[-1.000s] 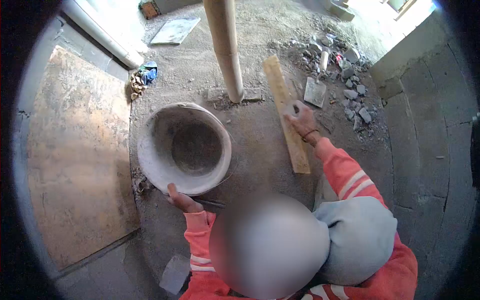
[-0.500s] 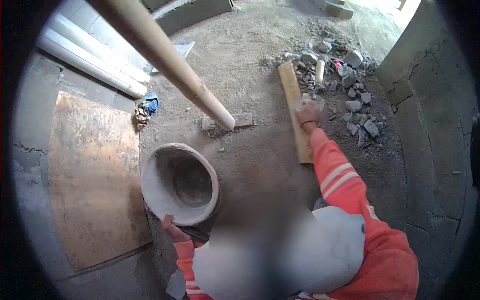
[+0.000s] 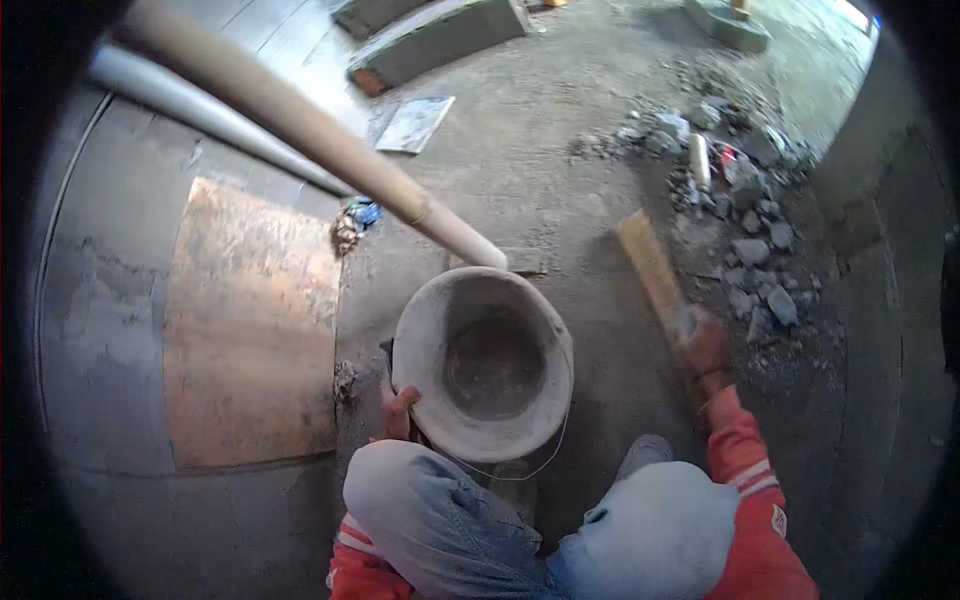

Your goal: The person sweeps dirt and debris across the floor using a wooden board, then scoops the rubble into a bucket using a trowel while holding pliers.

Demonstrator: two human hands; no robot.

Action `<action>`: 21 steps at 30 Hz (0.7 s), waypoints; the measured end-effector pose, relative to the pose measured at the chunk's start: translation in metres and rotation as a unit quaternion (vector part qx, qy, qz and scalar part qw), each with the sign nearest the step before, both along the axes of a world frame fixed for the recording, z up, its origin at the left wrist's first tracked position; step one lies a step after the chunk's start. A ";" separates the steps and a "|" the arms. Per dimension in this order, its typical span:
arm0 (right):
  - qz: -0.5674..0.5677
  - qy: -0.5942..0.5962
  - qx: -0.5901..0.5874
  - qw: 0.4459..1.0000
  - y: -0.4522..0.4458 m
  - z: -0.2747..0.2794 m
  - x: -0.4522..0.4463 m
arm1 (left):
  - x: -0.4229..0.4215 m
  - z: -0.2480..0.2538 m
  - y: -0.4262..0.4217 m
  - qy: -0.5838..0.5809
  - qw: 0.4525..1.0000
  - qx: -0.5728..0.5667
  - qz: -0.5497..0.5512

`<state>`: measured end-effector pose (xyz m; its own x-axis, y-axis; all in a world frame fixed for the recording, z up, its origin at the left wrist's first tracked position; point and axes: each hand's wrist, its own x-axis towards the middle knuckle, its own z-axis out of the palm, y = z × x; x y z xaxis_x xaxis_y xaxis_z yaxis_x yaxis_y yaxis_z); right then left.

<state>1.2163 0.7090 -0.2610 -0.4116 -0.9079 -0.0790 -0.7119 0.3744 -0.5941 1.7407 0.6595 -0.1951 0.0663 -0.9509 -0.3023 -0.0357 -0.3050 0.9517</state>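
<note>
A dusty, pale bucket [image 3: 425, 400] with a thin wire handle stands before my knees, its mouth turned up toward me. My left hand [image 3: 400, 412] is closed on the left side of its rim, the thumb over the edge. On the right, a flat wooden board [image 3: 648, 262] lies on the floor, angled away from me. My right hand [image 3: 706, 345], slightly blurred, is closed around the board toward its near end. Beyond it, a trowel [image 3: 699, 162] rests at the rubble with its light handle showing; I cannot make out its blade.
Broken concrete rubble [image 3: 753, 250] is heaped along the right wall. A slanting pole [image 3: 400, 190] comes down just behind the bucket. To the left are a plywood sheet [image 3: 250, 330] and a crumpled blue wrapper [image 3: 366, 212]. A concrete block [image 3: 440, 45] lies farther back.
The bucket has moved right, in front of the pole's foot, with my left hand still on its rim. My right hand and the board have come closer to me, away from the trowel.
</note>
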 end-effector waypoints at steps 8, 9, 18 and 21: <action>-0.120 0.026 -0.046 0.991 0.046 -0.003 -0.092 | -0.170 0.098 -0.057 -0.070 0.988 0.018 -0.134; -0.099 -0.034 -0.075 0.992 0.064 0.002 -0.090 | -0.181 0.104 -0.059 -0.096 0.984 0.010 -0.148; -0.072 -0.156 0.079 0.982 0.144 0.051 -0.110 | -0.250 0.116 -0.087 -0.068 0.991 -0.020 -0.117; -0.068 -0.348 -0.035 0.934 0.059 0.064 -0.120 | -0.233 0.064 -0.136 -0.034 0.991 -0.039 -0.121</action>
<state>1.0962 0.7684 -0.1974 -0.3953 -0.8637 -0.3127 -0.0921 0.3760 -0.9220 1.5079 0.5231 -0.1309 -0.1481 -0.9620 -0.2295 -0.1639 -0.2050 0.9649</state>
